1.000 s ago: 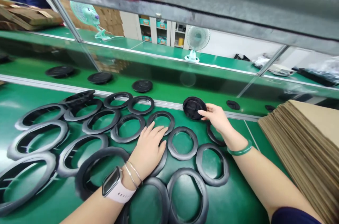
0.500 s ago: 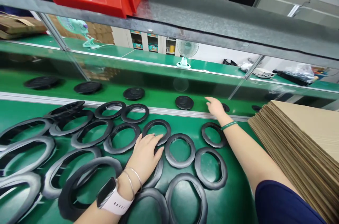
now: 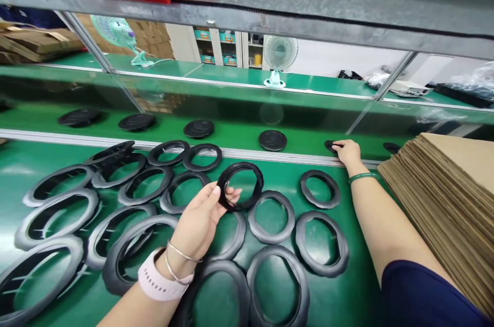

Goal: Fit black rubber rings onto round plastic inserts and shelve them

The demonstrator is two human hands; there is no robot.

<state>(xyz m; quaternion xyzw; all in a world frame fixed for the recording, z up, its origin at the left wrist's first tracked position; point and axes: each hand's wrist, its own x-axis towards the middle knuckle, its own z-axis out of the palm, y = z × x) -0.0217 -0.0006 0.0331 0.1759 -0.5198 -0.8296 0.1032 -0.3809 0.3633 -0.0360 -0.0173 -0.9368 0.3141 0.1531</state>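
The left hand [image 3: 200, 219], which half a second ago lay spread over the parts, now grasps a black ring [image 3: 258, 185] between the thumb outside and the fingers passed through its opening; the right hand [image 3: 349, 154], empty in the air then, has come down to a black disc [image 3: 329, 145] on the green belt [image 3: 239, 140]. That suggests the person has moved from letting one disc go to dealing with a fresh ring and disc together. The right fingertips meet the disc's near side (whether they truly pinch it, I cannot tell). The held ring is tilted toward the viewer above the green workbench [image 3: 365, 265], just short of the metal rail [image 3: 247, 154], its upper rim facing the belt. It looks round, glossy in places and darker than the greyish rings [image 3: 290, 213] lying flat around it, with a narrower face and a thin inner lip, so probably its other side is showing. Nothing fills its opening but the fingers.
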